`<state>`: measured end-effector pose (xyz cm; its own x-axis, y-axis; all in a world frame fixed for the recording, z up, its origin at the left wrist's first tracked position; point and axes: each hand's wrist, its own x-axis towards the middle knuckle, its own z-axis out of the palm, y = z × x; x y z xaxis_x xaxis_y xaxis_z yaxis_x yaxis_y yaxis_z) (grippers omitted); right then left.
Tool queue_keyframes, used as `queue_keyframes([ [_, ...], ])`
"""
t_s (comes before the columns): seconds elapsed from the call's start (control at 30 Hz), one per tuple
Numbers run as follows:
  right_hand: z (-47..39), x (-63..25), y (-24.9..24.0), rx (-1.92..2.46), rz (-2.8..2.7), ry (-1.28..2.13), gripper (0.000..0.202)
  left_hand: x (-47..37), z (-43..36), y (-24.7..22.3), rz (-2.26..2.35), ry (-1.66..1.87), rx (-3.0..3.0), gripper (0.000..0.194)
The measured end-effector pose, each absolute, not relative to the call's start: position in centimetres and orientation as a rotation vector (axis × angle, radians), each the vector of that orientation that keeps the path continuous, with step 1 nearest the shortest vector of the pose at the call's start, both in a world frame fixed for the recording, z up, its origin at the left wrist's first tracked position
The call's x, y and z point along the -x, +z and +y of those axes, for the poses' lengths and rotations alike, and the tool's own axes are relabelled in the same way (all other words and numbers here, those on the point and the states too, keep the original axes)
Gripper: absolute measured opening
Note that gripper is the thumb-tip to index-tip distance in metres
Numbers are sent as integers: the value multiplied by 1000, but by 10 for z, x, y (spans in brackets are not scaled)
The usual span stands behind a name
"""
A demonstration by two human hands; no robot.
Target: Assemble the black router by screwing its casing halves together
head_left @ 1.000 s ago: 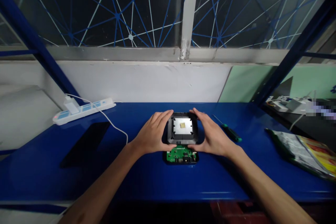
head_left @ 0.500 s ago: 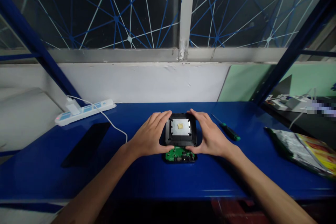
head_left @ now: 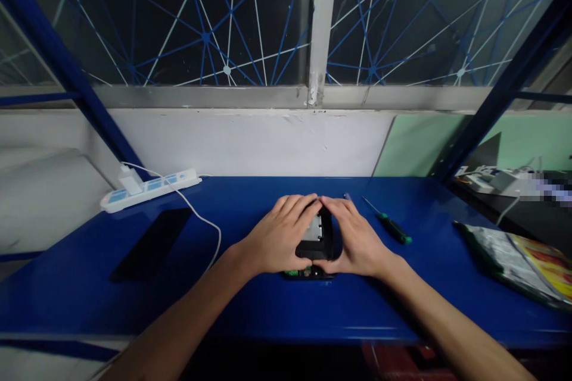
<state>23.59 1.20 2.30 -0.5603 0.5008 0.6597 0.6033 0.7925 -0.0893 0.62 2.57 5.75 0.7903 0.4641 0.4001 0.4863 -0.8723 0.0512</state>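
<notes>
Between my hands is a black plastic cover, tilted, its inner side with a silvery metal plate facing me. Fingers bent round its left part, my left hand hides much of it. On the opposite edge my right hand grips it, fingertips at the top and thumb at the bottom. Both thumbs almost meet at the lower edge. Under the cover, a green circuit board in a black lower housing shows only along its front edge.
A green-handled screwdriver lies to the right, with a shiny packet farther over. At left are a dark flat panel, a white power strip and a white cable. Wall and window stand behind the blue table.
The cover has turned and tilted, with its right side coming up. My left hand has slid right across it, covering most of the metal plate. The view has shifted slightly.
</notes>
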Motion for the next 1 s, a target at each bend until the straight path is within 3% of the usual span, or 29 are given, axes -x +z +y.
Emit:
queue_keyframes([
  [0.23, 9, -230, 21, 795, -2242, -79, 122, -4, 26, 64, -848, -672, 2953, 102],
  [0.47, 9, -232, 19, 837, -2142, 245, 140, 1, 22, 64, -870, -1146, 3077, 111],
  [0.6, 10, -232, 17, 860, -2208, 295, 136, -1, 21, 67, -742, -1323, 3165, 112],
  [1.0, 11, -233, 15, 888, -2155, 365, 136, 18, 25, 54, -834, -1359, 3221, 114],
])
